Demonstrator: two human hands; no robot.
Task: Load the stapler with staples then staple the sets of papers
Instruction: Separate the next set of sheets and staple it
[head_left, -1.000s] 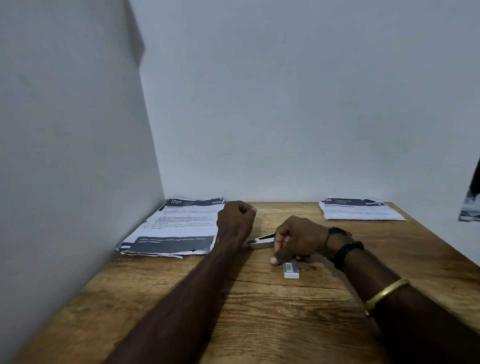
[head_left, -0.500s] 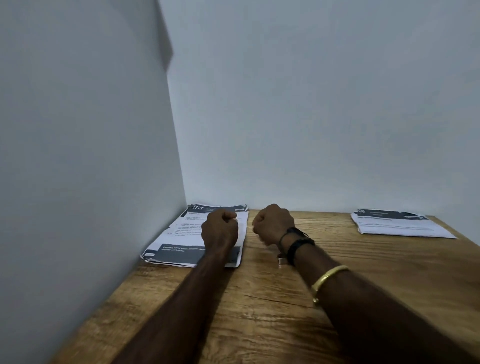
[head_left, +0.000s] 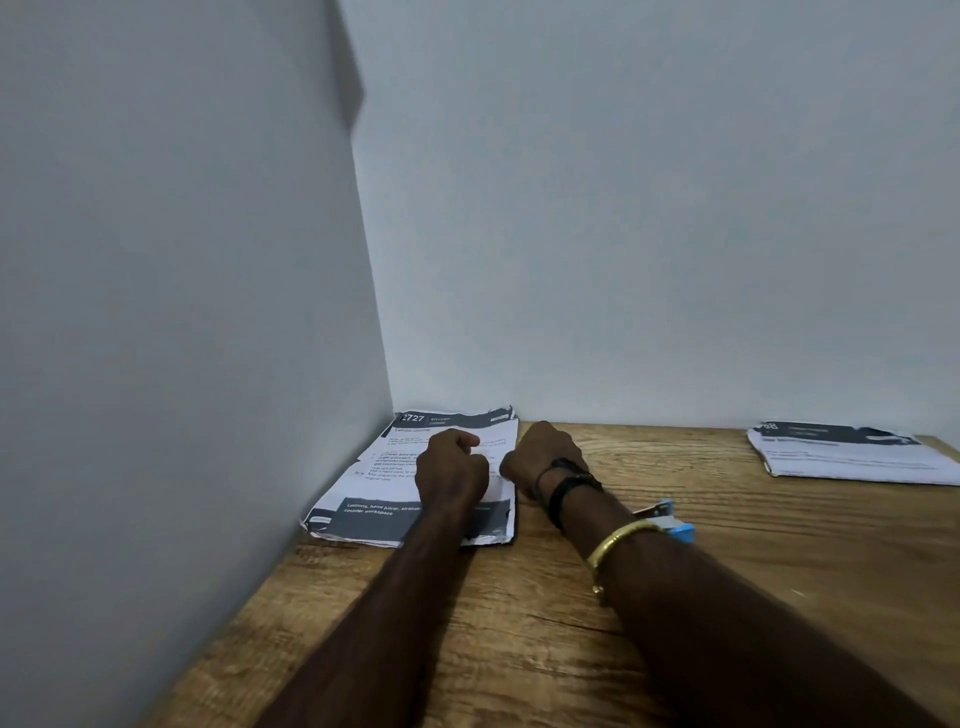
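Observation:
A left stack of printed papers (head_left: 387, 517) lies in the table's far left corner. My left hand (head_left: 451, 474) rests on it as a closed fist. My right hand (head_left: 543, 456) is also curled into a fist, at the stack's right edge and close beside the left hand. Anything inside either fist is hidden. A light blue stapler (head_left: 671, 519) lies on the wooden table (head_left: 753, 582), mostly covered by my right forearm. A second set of papers (head_left: 852, 457) lies at the far right.
White walls close the table in on the left (head_left: 182, 364) and at the back (head_left: 649, 260). My right wrist wears black bands and a gold bangle. Bare wood stretches between the two paper stacks and toward the near edge.
My right hand left the stapler and the small box and moved left to the paper stack's edge. My left fist moved onto the stack. The view swung left.

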